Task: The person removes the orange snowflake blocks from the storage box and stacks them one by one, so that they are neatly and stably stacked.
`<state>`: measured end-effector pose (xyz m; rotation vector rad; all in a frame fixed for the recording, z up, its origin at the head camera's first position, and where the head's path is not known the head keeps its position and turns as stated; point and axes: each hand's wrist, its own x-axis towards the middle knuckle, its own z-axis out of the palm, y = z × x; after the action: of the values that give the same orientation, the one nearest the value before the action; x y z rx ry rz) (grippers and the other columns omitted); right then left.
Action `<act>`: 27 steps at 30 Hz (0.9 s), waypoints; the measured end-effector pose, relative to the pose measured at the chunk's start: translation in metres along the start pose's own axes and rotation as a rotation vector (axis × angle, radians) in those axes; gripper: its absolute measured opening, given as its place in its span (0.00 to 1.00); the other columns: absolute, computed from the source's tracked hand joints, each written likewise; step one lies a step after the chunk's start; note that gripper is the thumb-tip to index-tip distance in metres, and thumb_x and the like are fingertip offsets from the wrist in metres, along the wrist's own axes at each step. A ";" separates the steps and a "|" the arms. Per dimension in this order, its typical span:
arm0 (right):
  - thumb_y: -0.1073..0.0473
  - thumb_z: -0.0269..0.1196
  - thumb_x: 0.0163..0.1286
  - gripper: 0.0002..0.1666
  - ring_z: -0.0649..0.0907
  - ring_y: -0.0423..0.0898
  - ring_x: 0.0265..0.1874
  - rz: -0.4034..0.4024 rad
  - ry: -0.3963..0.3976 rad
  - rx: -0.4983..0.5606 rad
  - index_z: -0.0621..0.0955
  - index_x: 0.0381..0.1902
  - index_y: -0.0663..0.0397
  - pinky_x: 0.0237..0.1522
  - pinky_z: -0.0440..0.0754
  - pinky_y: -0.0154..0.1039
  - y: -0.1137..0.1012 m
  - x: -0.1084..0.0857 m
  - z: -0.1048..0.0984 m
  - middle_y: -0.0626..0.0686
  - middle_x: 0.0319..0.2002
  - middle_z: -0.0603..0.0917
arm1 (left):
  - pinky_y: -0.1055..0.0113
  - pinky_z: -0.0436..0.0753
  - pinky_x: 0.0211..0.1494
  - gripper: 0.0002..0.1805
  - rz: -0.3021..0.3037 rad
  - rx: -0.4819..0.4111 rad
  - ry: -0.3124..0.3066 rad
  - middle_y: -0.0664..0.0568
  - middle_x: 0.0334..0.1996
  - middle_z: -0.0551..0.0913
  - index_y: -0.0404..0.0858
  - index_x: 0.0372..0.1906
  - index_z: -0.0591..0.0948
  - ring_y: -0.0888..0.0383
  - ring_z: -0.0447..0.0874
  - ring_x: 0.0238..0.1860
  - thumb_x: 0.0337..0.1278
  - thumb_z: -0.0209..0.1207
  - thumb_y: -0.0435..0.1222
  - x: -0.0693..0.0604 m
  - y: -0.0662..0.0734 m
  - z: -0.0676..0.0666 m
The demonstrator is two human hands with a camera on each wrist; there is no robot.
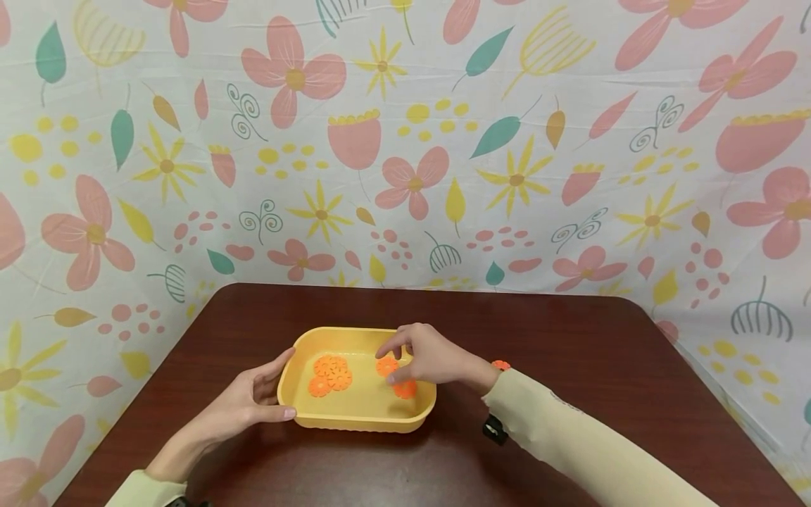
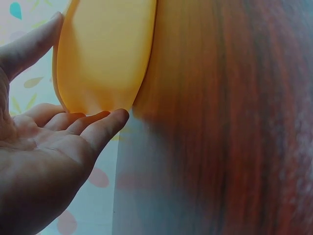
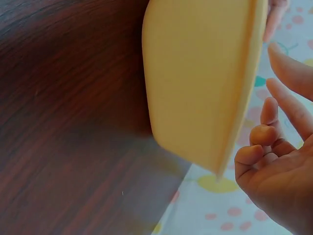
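A yellow plastic tray (image 1: pixel 355 408) with rounded corners stands on the table. Inside it lie several flat orange notched discs, one cluster of discs (image 1: pixel 331 373) at the left and another group of discs (image 1: pixel 404 389) at the right. My left hand (image 1: pixel 237 401) holds the tray's left end, the thumb at the near corner and the fingers along the end wall. Above the tray's right part hovers my right hand (image 1: pixel 431 355). Its thumb and forefinger stand apart with nothing visible between them, while the other fingers (image 3: pixel 264 134) are bent in the right wrist view.
Another orange disc (image 1: pixel 500 365) shows on the dark wooden table (image 1: pixel 538 331), partly hidden behind my right wrist. A flower-printed cloth (image 1: pixel 418 232) hangs behind the table and along its sides. A black wrist device (image 1: pixel 494 429) sits under the right sleeve.
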<state>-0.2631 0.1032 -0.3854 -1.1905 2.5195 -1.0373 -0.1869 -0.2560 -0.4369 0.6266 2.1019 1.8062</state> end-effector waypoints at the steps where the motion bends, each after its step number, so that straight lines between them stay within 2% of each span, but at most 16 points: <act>1: 0.63 0.81 0.58 0.20 0.76 0.53 0.34 0.003 -0.003 0.007 0.92 0.49 0.50 0.36 0.71 0.37 0.000 0.002 0.003 0.54 0.35 0.85 | 0.61 0.81 0.63 0.55 0.000 -0.003 -0.001 0.31 0.82 0.47 0.28 0.84 0.45 0.32 0.63 0.74 0.62 0.69 0.26 0.000 0.000 0.000; 4: 0.64 0.81 0.58 0.19 0.77 0.55 0.35 0.009 -0.012 0.024 0.92 0.49 0.53 0.36 0.71 0.37 -0.001 0.009 0.011 0.56 0.35 0.85 | 0.60 0.81 0.62 0.56 0.000 -0.008 -0.004 0.30 0.82 0.47 0.28 0.84 0.45 0.31 0.64 0.74 0.62 0.69 0.25 0.000 0.000 0.000; 12: 0.63 0.81 0.57 0.21 0.70 0.41 0.24 -0.014 -0.031 0.018 0.91 0.49 0.61 0.30 0.69 0.32 -0.001 0.028 0.033 0.58 0.32 0.84 | 0.61 0.82 0.62 0.55 -0.005 -0.011 -0.003 0.31 0.82 0.47 0.28 0.84 0.45 0.30 0.63 0.74 0.62 0.69 0.25 0.000 0.001 0.000; 18: 0.65 0.82 0.57 0.24 0.66 0.38 0.20 0.027 -0.054 0.028 0.90 0.52 0.59 0.27 0.67 0.32 -0.002 0.038 0.046 0.57 0.35 0.85 | 0.60 0.81 0.63 0.56 -0.011 -0.010 -0.001 0.30 0.82 0.47 0.28 0.84 0.45 0.29 0.61 0.74 0.62 0.69 0.25 0.001 0.001 0.001; 22: 0.65 0.82 0.56 0.27 0.71 0.40 0.24 0.046 -0.059 0.030 0.90 0.54 0.58 0.28 0.70 0.31 -0.002 0.045 0.052 0.55 0.35 0.85 | 0.57 0.81 0.63 0.55 -0.006 -0.012 -0.005 0.29 0.81 0.48 0.28 0.84 0.45 0.28 0.62 0.74 0.62 0.69 0.25 0.001 0.002 0.001; 27: 0.63 0.82 0.56 0.29 0.75 0.42 0.32 0.053 -0.064 0.017 0.89 0.58 0.58 0.34 0.73 0.32 0.002 0.052 0.060 0.53 0.32 0.83 | 0.59 0.81 0.63 0.55 -0.018 -0.018 0.001 0.30 0.82 0.48 0.29 0.84 0.45 0.29 0.62 0.74 0.62 0.69 0.25 0.001 0.003 0.001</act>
<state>-0.2738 0.0352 -0.4245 -1.1279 2.4745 -0.9902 -0.1867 -0.2543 -0.4345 0.6012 2.0828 1.8140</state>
